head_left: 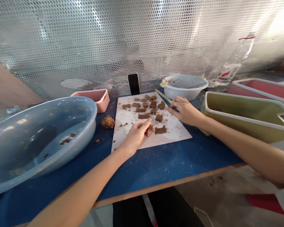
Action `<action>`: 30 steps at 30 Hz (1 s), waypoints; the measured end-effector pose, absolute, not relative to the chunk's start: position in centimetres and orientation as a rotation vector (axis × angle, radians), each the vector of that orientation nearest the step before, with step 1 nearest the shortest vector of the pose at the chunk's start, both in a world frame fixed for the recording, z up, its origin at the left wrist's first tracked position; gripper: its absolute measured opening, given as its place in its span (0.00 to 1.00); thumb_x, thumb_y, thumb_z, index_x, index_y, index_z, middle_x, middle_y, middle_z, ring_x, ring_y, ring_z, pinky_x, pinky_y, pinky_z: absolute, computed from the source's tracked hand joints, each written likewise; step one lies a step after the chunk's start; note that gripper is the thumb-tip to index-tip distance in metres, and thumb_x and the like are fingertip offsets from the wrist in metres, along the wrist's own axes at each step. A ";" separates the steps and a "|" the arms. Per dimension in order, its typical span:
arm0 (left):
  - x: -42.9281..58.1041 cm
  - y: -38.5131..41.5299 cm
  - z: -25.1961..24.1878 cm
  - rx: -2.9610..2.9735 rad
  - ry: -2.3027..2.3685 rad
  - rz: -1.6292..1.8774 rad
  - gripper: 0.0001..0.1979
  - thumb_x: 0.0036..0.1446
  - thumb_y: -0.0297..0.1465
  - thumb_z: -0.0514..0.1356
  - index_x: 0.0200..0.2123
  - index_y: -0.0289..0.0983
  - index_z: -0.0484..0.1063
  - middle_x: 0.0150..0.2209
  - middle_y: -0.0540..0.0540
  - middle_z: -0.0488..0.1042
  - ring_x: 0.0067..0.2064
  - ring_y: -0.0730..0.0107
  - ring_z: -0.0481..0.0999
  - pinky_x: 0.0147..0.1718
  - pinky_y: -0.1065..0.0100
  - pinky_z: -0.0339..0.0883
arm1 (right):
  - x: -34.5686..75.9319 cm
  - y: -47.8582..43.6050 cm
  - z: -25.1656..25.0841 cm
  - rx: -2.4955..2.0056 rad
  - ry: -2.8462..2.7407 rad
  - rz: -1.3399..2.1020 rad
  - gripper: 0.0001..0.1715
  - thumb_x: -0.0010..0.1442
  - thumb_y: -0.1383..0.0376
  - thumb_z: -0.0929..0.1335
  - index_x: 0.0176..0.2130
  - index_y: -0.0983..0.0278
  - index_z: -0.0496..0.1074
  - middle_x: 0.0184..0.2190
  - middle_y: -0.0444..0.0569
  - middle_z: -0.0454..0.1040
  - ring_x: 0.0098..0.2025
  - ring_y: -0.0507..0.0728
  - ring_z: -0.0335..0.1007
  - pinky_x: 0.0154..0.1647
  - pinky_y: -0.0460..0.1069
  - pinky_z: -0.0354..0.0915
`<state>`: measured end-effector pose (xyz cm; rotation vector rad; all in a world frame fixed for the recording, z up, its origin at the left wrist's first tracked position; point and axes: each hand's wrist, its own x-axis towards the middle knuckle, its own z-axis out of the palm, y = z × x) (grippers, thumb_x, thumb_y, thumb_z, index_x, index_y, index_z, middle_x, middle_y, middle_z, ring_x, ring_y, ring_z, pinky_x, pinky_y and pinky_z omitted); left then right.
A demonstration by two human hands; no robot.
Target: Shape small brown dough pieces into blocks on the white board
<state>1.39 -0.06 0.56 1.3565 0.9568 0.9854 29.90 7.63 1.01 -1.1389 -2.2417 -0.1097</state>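
A white board [130,138] bears several small brown clay shapes, some like bones and some like little animals. My left hand [137,134] is over its front part, thumb and fingers closed around a bit of brown clay, mostly hidden by the fingers. Right beside those fingertips lies a dog-shaped clay piece [161,129]. Over the board's right edge is my right hand [183,110], its fingers loosely bent and apart, with nothing visible in them. A square clay block [159,118] and an animal-shaped clay piece [161,105] lie nearest to it. Clay crumbs dot the board.
A lump of clay [108,122] sits left of the board on the blue table [180,160]. Around stand a large blue basin [90,132], a pink box [104,102], a phone [133,84], a white bowl [183,91], a green bin [239,123] and a bottle [236,60].
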 end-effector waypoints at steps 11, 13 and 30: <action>1.6 -0.5 0.8 1.343 0.889 0.926 0.23 0.60 0.54 0.73 0.33 0.39 0.82 0.25 0.51 0.67 0.28 0.71 0.60 0.30 0.65 0.53 | 27.9 4.0 2.5 -0.798 -2.220 -0.029 0.15 0.74 0.55 0.72 0.57 0.55 0.75 0.50 0.53 0.77 0.55 0.66 0.75 0.60 0.65 0.67; 1.7 -0.9 1.0 1.407 0.906 0.920 0.23 0.61 0.54 0.72 0.32 0.39 0.83 0.25 0.51 0.68 0.28 0.71 0.61 0.31 0.65 0.54 | 26.9 2.9 2.5 -0.616 -2.271 0.022 0.15 0.73 0.54 0.75 0.55 0.56 0.77 0.49 0.52 0.78 0.53 0.64 0.75 0.59 0.62 0.68; 1.4 -0.6 1.1 1.439 0.953 1.079 0.21 0.67 0.52 0.66 0.42 0.39 0.85 0.30 0.49 0.70 0.30 0.69 0.65 0.30 0.66 0.60 | 27.4 0.5 5.4 -0.586 -2.155 -0.185 0.05 0.72 0.63 0.75 0.48 0.57 0.83 0.42 0.48 0.81 0.43 0.58 0.78 0.49 0.57 0.69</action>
